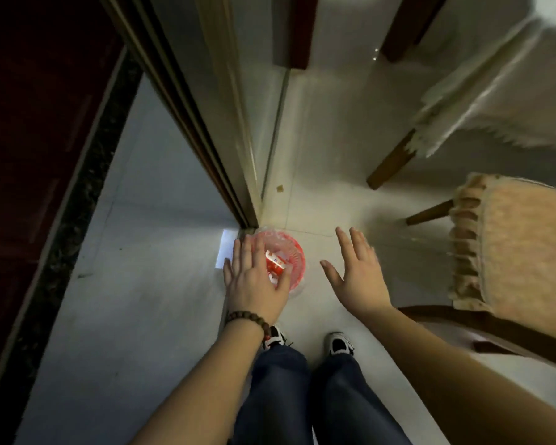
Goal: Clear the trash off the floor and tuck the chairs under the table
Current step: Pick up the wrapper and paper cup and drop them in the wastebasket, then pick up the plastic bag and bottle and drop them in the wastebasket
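Left hand (pixel 254 277) hangs flat, fingers straight and spread, over the red trash basket (pixel 294 261) on the floor tiles (pixel 318 200) beside the sliding-door frame (pixel 206 149). Inside lies a red-and-white carton (pixel 275 263), long axis running from upper left to lower right; its print is too blurred to read. Right hand (pixel 357 274) hovers open, holding nothing, near the fringed chair (pixel 511 248).

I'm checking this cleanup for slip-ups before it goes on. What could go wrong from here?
1. The red bin sits right at the door frame's corner; the left hand over its rim could tip it and spill the red carton.
2. A small scrap lies further along the floor by the glass and may be missed.
3. The fringed chair stands close by the right hand and could be bumped.
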{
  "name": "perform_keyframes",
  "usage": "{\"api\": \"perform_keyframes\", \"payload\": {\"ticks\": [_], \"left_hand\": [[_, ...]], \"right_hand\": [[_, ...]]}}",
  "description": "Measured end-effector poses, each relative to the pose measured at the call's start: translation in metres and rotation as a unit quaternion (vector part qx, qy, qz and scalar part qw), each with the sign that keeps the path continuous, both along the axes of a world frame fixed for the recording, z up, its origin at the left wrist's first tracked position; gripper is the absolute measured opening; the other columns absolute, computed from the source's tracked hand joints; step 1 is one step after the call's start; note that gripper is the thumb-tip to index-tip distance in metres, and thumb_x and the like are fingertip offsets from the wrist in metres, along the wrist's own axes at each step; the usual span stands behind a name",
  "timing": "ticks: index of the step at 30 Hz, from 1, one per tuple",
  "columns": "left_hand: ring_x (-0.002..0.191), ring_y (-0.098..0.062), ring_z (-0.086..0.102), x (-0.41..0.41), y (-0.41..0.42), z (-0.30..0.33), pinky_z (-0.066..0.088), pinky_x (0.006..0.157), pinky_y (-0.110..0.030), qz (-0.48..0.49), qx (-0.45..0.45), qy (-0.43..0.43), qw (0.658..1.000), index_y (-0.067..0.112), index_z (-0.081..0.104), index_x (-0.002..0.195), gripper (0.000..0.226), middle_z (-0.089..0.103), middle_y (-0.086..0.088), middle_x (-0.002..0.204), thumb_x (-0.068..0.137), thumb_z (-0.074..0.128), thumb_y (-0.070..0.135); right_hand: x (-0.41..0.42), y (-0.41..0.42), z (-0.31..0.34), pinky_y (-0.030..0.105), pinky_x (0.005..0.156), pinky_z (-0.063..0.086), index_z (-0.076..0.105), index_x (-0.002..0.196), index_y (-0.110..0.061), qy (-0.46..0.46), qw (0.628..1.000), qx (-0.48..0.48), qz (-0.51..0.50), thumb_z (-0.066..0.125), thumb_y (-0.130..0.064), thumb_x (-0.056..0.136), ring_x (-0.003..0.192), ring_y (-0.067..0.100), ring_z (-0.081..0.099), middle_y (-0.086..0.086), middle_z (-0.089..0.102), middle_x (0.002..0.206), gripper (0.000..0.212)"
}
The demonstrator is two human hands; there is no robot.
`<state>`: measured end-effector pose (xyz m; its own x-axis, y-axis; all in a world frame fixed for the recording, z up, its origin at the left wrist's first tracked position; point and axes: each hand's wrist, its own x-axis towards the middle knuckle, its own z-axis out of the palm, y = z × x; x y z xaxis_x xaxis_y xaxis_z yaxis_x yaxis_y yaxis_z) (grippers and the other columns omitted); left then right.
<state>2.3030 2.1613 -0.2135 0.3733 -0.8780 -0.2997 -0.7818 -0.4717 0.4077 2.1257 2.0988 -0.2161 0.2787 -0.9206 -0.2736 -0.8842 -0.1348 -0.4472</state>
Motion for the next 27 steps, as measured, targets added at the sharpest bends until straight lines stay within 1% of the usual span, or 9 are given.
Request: {"api": "perform_keyframes", "payload": {"ticks": [2,6,12,14,17,19,22,25,27], "left_hand": [[0.145,-0.017,-0.003,-0.014,-0.008,0.025,-0.001,0.117,-0.040,-0.049,-0.015,-0.013,0.999,0.021,0.011,0.150,0.080,0.010,0.000,0.159,0.087,0.041,0.059],[0.145,-0.016,-0.006,-0.053,-0.020,0.061,-0.001,0.118,-0.041,-0.160,-0.011,-0.016,0.987,0.024,0.004,0.150,0.081,0.005,0.001,0.159,0.087,0.038,0.062],[0.145,-0.016,-0.009,-0.140,-0.022,0.091,-0.003,0.118,-0.042,-0.318,-0.009,-0.012,0.948,0.024,0.004,0.150,0.079,0.001,0.001,0.159,0.088,0.038,0.059],[0.145,-0.017,-0.009,-0.170,-0.014,0.097,-0.003,0.118,-0.042,-0.361,-0.009,-0.019,0.932,0.024,0.002,0.150,0.079,0.001,0.001,0.159,0.088,0.036,0.060],[0.145,-0.017,-0.008,-0.225,0.010,0.106,-0.001,0.118,-0.043,-0.433,-0.005,-0.022,0.901,0.024,0.001,0.150,0.079,0.001,0.001,0.159,0.089,0.034,0.061],[0.145,-0.018,-0.007,-0.264,0.032,0.109,-0.001,0.118,-0.043,-0.469,-0.001,-0.029,0.883,0.025,0.001,0.150,0.079,0.002,0.001,0.159,0.089,0.034,0.062],[0.145,-0.019,-0.005,-0.324,0.075,0.115,0.002,0.118,-0.044,-0.523,-0.002,-0.049,0.851,0.023,0.005,0.150,0.078,0.006,-0.001,0.159,0.089,0.034,0.062],[0.145,-0.023,0.003,-0.388,0.123,0.118,0.005,0.118,-0.046,-0.567,0.012,-0.032,0.823,0.023,0.009,0.149,0.074,0.013,-0.002,0.158,0.090,0.036,0.059],[0.145,-0.022,0.002,-0.433,0.156,0.117,0.003,0.118,-0.045,-0.593,0.012,-0.024,0.804,0.023,0.005,0.150,0.076,0.010,-0.002,0.158,0.090,0.036,0.058]], "right_hand": [[-0.023,0.010,0.029,0.038,0.118,0.004,0.013,0.149,-0.024,0.002,0.999,-0.017,-0.043,0.039,-0.052,0.094,0.146,0.022,0.003,0.007,0.011,0.158,0.067],[-0.068,0.041,0.066,0.040,0.117,0.007,0.019,0.149,-0.021,0.001,0.988,-0.032,-0.148,0.044,-0.047,0.094,0.146,0.024,0.005,0.011,0.014,0.157,0.066],[-0.133,0.105,0.087,0.035,0.116,0.004,0.015,0.149,-0.025,0.022,0.962,-0.034,-0.270,0.044,-0.048,0.094,0.145,0.024,0.006,0.009,0.012,0.158,0.067],[-0.157,0.132,0.092,0.035,0.115,0.006,0.015,0.149,-0.026,0.014,0.945,-0.029,-0.325,0.044,-0.048,0.094,0.145,0.024,0.007,0.008,0.012,0.158,0.066],[-0.203,0.177,0.099,0.040,0.115,0.013,0.016,0.149,-0.027,0.001,0.910,-0.016,-0.415,0.042,-0.052,0.093,0.144,0.026,0.012,0.009,0.015,0.157,0.067],[-0.238,0.208,0.104,0.040,0.116,0.011,0.015,0.149,-0.025,0.005,0.890,-0.019,-0.455,0.039,-0.054,0.093,0.144,0.027,0.012,0.011,0.015,0.157,0.067],[-0.293,0.264,0.112,0.039,0.117,0.009,0.013,0.149,-0.025,0.003,0.858,-0.026,-0.512,0.041,-0.048,0.094,0.145,0.025,0.007,0.009,0.011,0.158,0.067],[-0.350,0.324,0.116,0.040,0.118,0.010,0.014,0.149,-0.023,0.000,0.828,-0.028,-0.560,0.041,-0.047,0.094,0.145,0.023,0.005,0.009,0.011,0.158,0.066],[-0.388,0.364,0.118,0.040,0.118,0.010,0.016,0.149,-0.022,0.005,0.811,-0.027,-0.585,0.042,-0.046,0.094,0.145,0.024,0.007,0.011,0.012,0.157,0.065]]}}
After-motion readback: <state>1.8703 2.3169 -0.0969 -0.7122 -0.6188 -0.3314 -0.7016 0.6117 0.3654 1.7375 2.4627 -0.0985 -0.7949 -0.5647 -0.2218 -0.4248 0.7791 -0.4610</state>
